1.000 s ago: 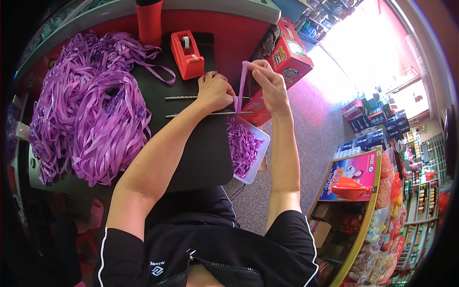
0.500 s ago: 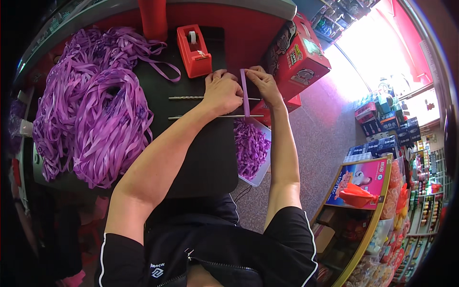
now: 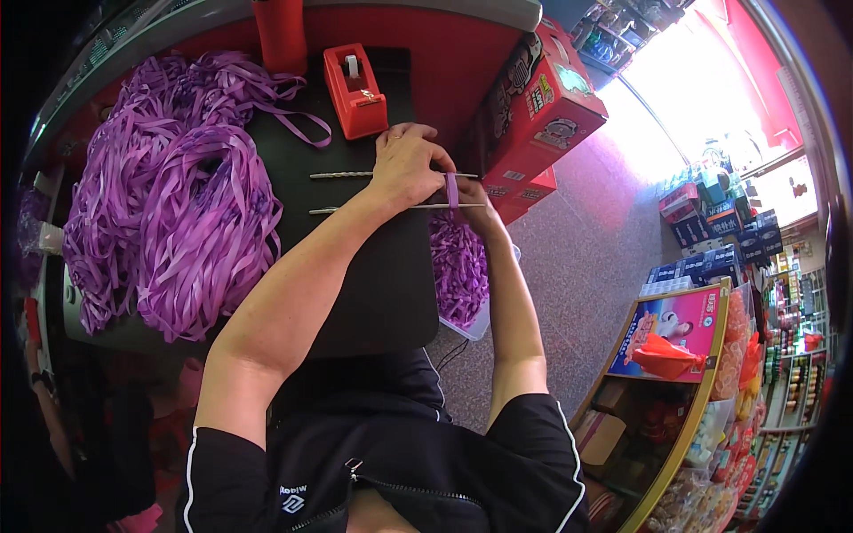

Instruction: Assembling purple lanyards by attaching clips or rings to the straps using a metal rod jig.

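Observation:
Two thin metal rods lie crosswise on the black table, their right ends jutting past its edge. The far rod (image 3: 340, 175) looks twisted; the near rod (image 3: 323, 211) looks smooth. A short purple ribbon (image 3: 452, 191) runs between them near their right ends. My left hand (image 3: 408, 166) rests over the rods with curled fingers, thumb and forefinger closed at the ribbon. Close against the ribbon's other side is my right hand (image 3: 477, 211), its fingers bent and partly hidden behind ribbon and rod. Beneath them, a white tub (image 3: 481, 325) holds many short purple ribbon pieces (image 3: 458, 275).
A big heap of purple ribbon (image 3: 200, 231) covers the left of the black table (image 3: 382, 302). A red tape dispenser (image 3: 355, 93) stands beyond my left hand. Red cartons (image 3: 555, 107) stand at the far right, and a goods shelf (image 3: 675, 355) is to the right.
My right hand has come down and nearer from above the far rod to beside the near rod. The raised ribbon strip now sits lower, between the rods. My left hand stays nearly in place.

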Demonstrator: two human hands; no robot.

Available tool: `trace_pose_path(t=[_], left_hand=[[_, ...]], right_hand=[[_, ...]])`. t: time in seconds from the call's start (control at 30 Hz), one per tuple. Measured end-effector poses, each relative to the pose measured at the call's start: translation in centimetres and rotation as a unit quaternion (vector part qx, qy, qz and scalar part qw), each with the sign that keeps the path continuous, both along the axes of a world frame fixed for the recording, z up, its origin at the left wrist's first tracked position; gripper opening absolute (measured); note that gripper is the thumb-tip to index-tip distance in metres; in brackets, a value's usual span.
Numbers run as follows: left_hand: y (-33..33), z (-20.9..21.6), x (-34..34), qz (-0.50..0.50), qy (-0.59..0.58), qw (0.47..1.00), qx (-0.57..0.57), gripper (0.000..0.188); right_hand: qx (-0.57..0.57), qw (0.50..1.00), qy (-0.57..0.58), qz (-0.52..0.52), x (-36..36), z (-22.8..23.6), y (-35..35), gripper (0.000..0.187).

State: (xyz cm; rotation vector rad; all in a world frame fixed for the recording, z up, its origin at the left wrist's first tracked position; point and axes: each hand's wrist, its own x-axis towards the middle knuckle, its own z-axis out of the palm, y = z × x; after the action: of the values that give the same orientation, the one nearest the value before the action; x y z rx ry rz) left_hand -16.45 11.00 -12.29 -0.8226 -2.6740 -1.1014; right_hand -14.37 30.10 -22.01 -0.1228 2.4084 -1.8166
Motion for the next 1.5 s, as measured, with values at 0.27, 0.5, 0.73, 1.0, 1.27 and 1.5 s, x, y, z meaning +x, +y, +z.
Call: trace_pose_path(t=[0.27, 0.5, 0.73, 1.0, 1.27, 1.5], left_hand=[[0.0, -0.4, -0.1, -0.006, 0.013, 1.0, -0.019, 0.019], [-0.9, 0.4, -0.5, -0.036, 0.019, 0.998, -0.05, 0.028], [-1.9, 1.7, 5.9, -0.035, -0.079, 0.99, 0.115, 0.019], [-0.9, 1.5, 7.5, -0.1, -0.614, 0.61, 0.491, 0.028], [0.8, 1.4, 8.0, -0.119, -0.623, 0.427, 0.645, 0.043], [0.0, 2.4, 9.9, -0.125, -0.573, 0.473, 0.658, 0.085]], right_hand=[[-0.001, 0.994, 0.04, -0.101, 11.4, 3.5, -3.5, 0.035], [-0.059, 0.993, -0.055, -0.09, 11.4, 8.8, -3.7, 0.039], [0.001, 0.989, -0.119, -0.089, 10.5, 11.2, -2.5, 0.05], [-0.116, 0.967, -0.203, -0.106, 9.6, 11.5, -3.0, 0.05], [-0.14, 0.967, -0.172, -0.125, 11.5, 12.4, -3.0, 0.045], [0.048, 0.969, 0.181, -0.163, 6.5, 17.5, -4.7, 0.024]])
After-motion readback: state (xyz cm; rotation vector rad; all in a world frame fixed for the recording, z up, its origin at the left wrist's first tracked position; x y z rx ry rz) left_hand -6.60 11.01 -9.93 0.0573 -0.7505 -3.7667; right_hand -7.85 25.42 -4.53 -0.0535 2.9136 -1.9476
